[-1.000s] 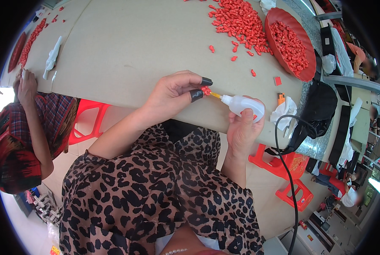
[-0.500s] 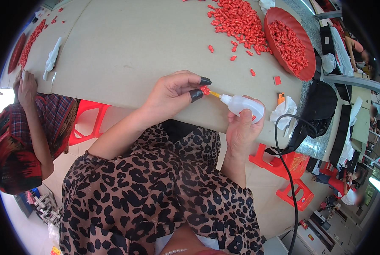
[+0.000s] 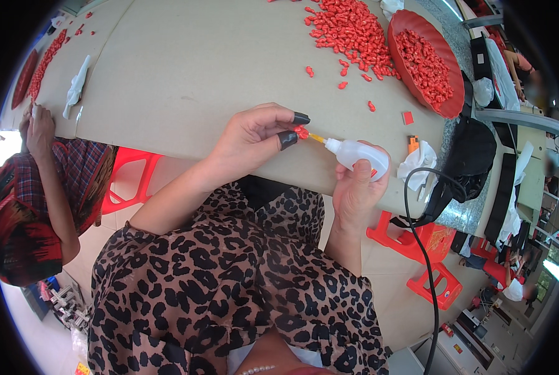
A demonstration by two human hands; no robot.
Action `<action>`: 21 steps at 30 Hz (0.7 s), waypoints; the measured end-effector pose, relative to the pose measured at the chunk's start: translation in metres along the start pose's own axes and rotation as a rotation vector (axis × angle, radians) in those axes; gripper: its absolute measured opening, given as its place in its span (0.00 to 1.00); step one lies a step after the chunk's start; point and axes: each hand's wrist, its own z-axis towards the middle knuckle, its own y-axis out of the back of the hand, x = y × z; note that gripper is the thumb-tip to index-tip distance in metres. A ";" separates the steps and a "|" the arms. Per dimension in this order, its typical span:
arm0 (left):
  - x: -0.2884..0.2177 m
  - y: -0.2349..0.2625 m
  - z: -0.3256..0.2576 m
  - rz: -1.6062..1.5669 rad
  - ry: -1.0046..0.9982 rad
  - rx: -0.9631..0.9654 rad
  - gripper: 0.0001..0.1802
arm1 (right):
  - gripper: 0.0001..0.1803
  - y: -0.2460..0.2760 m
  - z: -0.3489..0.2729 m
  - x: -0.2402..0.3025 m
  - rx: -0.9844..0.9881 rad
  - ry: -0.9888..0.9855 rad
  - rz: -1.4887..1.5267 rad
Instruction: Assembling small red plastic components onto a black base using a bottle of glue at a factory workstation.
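Between the black-covered thumb and fingertip of my left hand [image 3: 254,132] is a small red plastic piece [image 3: 301,132], partly hidden by the fingers. My right hand [image 3: 357,190] is wrapped round a white squeeze bottle [image 3: 362,156] lying tilted on its side. The bottle's thin yellowish nozzle points left and meets the red piece, or comes very close to it. Both hands are above the near edge of the table [image 3: 185,81].
A heap of similar red pieces [image 3: 354,37] lies at the far right, beside a red scalloped bowl [image 3: 452,100] holding more. An orange lighter [image 3: 412,145], crumpled white tissue [image 3: 424,157] and black cable [image 3: 424,244] are at right. Another person's hand [image 3: 40,128] works at left.
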 end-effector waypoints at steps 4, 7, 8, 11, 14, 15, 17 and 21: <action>-0.001 0.000 0.000 0.006 0.000 0.001 0.13 | 0.20 0.002 0.000 -0.001 0.018 0.016 -0.035; 0.000 0.000 0.000 0.007 0.000 0.001 0.13 | 0.20 0.002 -0.001 -0.001 0.016 0.019 -0.037; 0.000 0.000 0.000 0.005 -0.003 0.003 0.13 | 0.20 0.001 -0.001 0.000 0.017 0.019 -0.037; -0.001 0.000 0.000 0.008 -0.007 -0.010 0.13 | 0.20 0.001 -0.001 0.000 0.005 0.022 -0.038; 0.000 0.000 0.000 0.016 -0.013 -0.004 0.13 | 0.19 -0.001 -0.001 0.001 -0.016 0.023 0.012; 0.000 0.000 0.000 0.016 -0.012 -0.004 0.13 | 0.19 -0.001 -0.001 0.001 -0.015 0.022 0.017; 0.000 0.000 0.000 0.014 -0.016 -0.005 0.13 | 0.19 0.000 -0.001 0.000 -0.014 0.021 0.021; -0.001 0.000 0.000 0.021 -0.007 -0.002 0.13 | 0.20 0.001 -0.002 -0.002 0.013 0.053 -0.062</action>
